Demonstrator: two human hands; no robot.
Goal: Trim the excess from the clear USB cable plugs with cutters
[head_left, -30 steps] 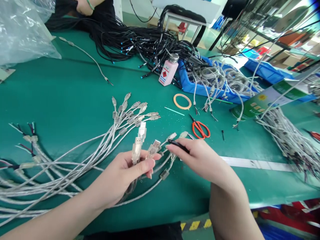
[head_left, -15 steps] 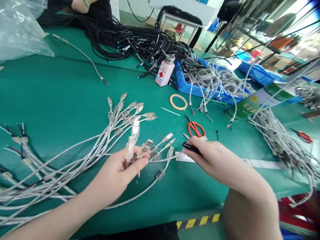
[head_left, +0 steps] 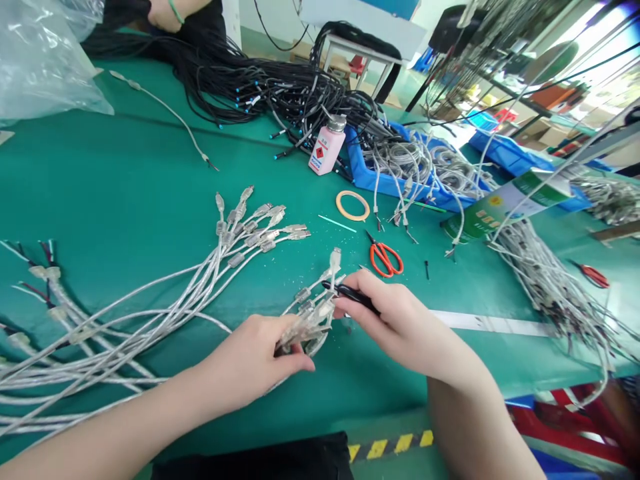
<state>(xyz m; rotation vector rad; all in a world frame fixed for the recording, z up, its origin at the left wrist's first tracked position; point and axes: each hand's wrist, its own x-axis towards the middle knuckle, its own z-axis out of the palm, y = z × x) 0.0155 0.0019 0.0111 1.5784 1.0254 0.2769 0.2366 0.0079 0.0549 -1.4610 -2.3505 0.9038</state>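
Note:
My left hand (head_left: 260,357) is closed around a bunch of USB cables (head_left: 305,327), their clear plugs fanned out beyond the fingers. One USB plug (head_left: 336,260) stands upright from the bunch. My right hand (head_left: 395,317) grips a slim black tool (head_left: 357,297), whose far end lies against the plugs; its exact kind is not clear. Left of the bunch, a spread of more clear USB cables (head_left: 220,267) lies on the green table, with ferrite lumps near the plugs and stripped wire ends at the far left.
Orange-handled scissors (head_left: 385,259), a tape roll (head_left: 353,205) and a pink bottle (head_left: 327,145) lie beyond my hands. Behind are a blue bin (head_left: 370,177) of cables and a black cable heap (head_left: 280,80). A green-white can (head_left: 505,203) stands right. Another person's hand (head_left: 167,13) is at the back.
The plugs in my left hand have swung right and tipped over. My right hand has moved left, bringing the black tool up against them. The view has shifted slightly.

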